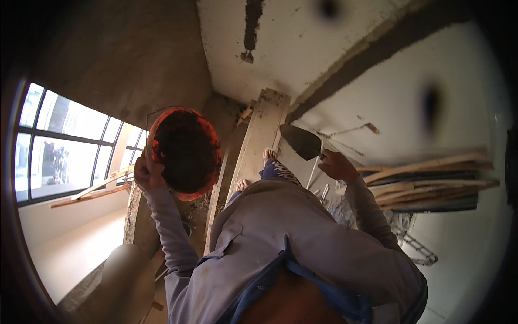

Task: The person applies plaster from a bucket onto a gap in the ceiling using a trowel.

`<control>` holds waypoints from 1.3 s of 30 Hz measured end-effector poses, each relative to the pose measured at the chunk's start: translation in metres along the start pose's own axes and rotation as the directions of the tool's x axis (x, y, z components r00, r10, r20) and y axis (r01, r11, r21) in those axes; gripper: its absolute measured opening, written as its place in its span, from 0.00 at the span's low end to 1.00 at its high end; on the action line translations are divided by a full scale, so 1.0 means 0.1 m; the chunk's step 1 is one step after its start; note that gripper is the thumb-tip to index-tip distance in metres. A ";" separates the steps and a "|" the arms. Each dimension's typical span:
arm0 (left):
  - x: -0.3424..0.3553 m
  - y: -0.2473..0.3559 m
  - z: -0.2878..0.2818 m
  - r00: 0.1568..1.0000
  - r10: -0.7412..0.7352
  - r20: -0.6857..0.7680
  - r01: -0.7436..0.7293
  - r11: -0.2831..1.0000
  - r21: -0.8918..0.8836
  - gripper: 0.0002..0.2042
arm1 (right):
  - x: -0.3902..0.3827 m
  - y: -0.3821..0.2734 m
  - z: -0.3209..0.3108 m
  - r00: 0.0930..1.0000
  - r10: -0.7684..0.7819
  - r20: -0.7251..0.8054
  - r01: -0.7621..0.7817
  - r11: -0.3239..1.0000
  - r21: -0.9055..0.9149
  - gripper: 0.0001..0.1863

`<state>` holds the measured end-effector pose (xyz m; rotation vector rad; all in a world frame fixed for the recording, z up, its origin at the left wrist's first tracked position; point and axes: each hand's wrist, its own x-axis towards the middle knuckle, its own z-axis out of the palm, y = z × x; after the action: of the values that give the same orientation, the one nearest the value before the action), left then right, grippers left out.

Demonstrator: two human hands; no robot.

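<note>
Red, the bucket (210, 135) is hanging left, fingers of the left hand (148, 173) clamping its rim, its inside too dark to judge; the right hand (338, 166) is gripping the trowel (300, 142), right. I'd be keeping the bucket level.

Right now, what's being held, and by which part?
Left fingers grip the reddish bucket by its left side, near the rim; right fingers hold the trowel by its handle.

I'm wearing blue trousers (266, 174) w/ white lettering (286, 172) running along the R leg, approx. btwn my foot (270, 154) & shirt hem (272, 187).
</note>
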<state>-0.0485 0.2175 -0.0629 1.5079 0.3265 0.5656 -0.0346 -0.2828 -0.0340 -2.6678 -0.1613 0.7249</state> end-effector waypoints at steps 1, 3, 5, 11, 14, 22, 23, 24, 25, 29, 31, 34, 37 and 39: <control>0.04 -0.11 -0.06 1.000 0.010 -0.005 -0.010 1.000 -0.009 0.06 | 0.20 -0.11 -0.11 0.996 -0.080 0.024 0.082 0.995 -0.058 0.19; 0.11 -0.18 -0.03 0.999 0.022 -0.029 -0.023 1.000 -0.010 0.07 | 0.58 -0.39 -0.36 0.975 -0.213 0.068 0.221 0.963 -0.153 0.18; 0.24 -0.14 0.18 0.998 0.015 -0.059 -0.015 1.000 0.013 0.07 | 0.87 -0.66 -0.64 0.945 -0.308 0.112 0.326 0.920 -0.219 0.18; 0.74 -0.11 0.87 0.990 0.019 -0.142 0.009 0.981 0.195 0.07 | 1.96 -1.06 -1.27 0.693 -0.690 0.209 0.676 0.522 -0.520 0.13; 1.01 0.01 1.41 0.994 0.049 -0.100 -0.030 0.983 0.183 0.08 | 2.34 -1.39 -1.67 0.627 -0.737 0.253 0.707 0.401 -0.583 0.08; 1.59 -0.08 2.37 0.987 0.102 -0.122 -0.063 0.954 0.292 0.08 | 3.37 -1.51 -2.02 0.422 -0.850 0.314 0.690 0.077 -0.720 0.05; 1.61 -0.04 2.44 0.984 0.129 -0.127 -0.086 0.951 0.297 0.08 | 3.40 -1.53 -2.01 0.411 -0.845 0.342 0.727 0.078 -0.682 0.05; 1.62 -0.03 2.50 0.978 0.156 -0.138 -0.109 0.948 0.299 0.08 | 3.42 -1.53 -2.02 0.405 -0.827 0.390 0.780 0.089 -0.620 0.05; 1.63 -0.03 2.54 0.972 0.182 -0.148 -0.131 0.944 0.302 0.08 | 3.43 -1.53 -2.03 0.395 -0.808 0.438 0.826 0.105 -0.553 0.05; 1.62 -0.04 2.64 0.971 0.187 -0.150 -0.151 0.963 0.224 0.09 | 3.45 -1.51 -1.95 0.371 -0.759 0.535 0.906 0.171 -0.386 0.06; 1.62 -0.03 2.66 0.975 0.163 -0.152 -0.139 0.978 0.153 0.09 | 3.47 -1.48 -1.81 0.440 -0.704 0.558 0.890 0.259 -0.375 0.07; 1.57 -0.06 2.63 0.975 0.129 -0.180 -0.094 0.978 0.188 0.09 | 3.46 -1.37 -1.70 0.457 -0.697 0.553 0.890 0.368 -0.270 0.09; 1.47 -0.05 2.58 0.973 0.088 -0.215 -0.059 0.989 0.137 0.08 | 3.36 -1.42 -1.77 0.466 -0.610 0.640 0.844 0.525 -0.115 0.14; 1.40 -0.07 2.54 0.972 0.061 -0.229 -0.037 0.993 0.110 0.07 | 3.33 -1.42 -1.79 0.424 -0.580 0.695 0.815 0.579 -0.015 0.18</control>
<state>0.2050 0.0792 -0.0360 1.5564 0.5073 0.7773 0.3409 -0.1411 0.0080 -2.1159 -1.6646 1.3096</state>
